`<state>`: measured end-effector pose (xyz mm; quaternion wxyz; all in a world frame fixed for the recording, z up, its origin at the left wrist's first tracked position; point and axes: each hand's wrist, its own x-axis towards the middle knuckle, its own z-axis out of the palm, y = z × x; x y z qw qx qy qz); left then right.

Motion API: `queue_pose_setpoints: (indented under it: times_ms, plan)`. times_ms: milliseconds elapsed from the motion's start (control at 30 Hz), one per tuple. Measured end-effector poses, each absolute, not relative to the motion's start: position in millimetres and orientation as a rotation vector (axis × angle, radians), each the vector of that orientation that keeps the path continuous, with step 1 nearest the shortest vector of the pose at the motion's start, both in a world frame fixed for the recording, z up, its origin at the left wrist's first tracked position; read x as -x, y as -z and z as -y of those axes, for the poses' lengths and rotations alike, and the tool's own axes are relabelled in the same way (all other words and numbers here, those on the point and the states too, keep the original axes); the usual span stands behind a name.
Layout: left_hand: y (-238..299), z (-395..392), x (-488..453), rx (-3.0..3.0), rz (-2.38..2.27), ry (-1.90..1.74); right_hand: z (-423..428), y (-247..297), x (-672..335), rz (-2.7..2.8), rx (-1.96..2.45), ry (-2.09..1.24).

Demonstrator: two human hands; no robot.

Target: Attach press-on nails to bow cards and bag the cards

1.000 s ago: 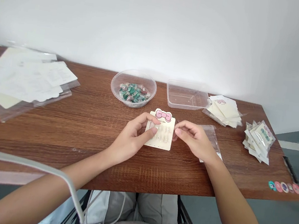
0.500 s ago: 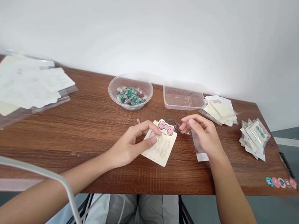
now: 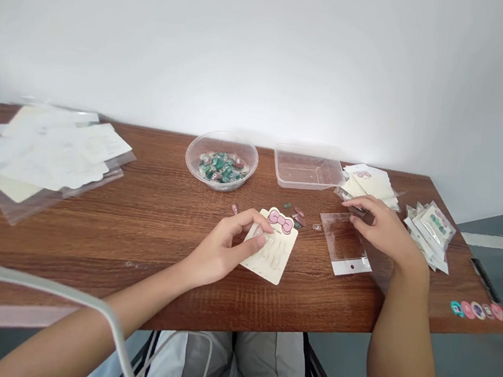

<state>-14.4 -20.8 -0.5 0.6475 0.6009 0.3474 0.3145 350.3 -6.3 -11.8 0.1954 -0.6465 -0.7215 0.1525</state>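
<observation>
A cream card (image 3: 264,270) with a pink bow printed at its top and several clear oval pieces on its face is at my left hand (image 3: 224,248). My left index finger and thumb close over its left side; the other fingers are partly hidden. My right hand (image 3: 379,226) is over the upper right part of a clear plastic bag (image 3: 341,235) that has a white header strip. Its thumb and index finger are apart, with a dark gap between them. I cannot tell whether the fingertips touch the bag. Small green and pink pieces (image 3: 298,219) lie above the card.
Behind are a round clear bowl (image 3: 191,169) of green and pink pieces and a clear rectangular tray (image 3: 310,187). Bow cards (image 3: 376,184) and packed bags (image 3: 435,230) are at right, near round stickers (image 3: 477,311). White cards and bags (image 3: 51,148) cover the left.
My right hand has moved right, away from the loose pieces, uncovering them and more of the clear bag. My left hand stays at the card. The view has shifted slightly.
</observation>
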Motion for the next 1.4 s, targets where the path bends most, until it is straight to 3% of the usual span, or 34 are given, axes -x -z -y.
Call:
queue_pose_setpoints:
  times_ms: [967,1400]
  plan:
    - [3,20,16,-1.396,-0.806,-0.728,2,16,-326,2.141,1.846,-0.325]
    - [0,19,16,-1.395,-0.846,-0.729,19,13,-358,2.002,1.953,-0.605]
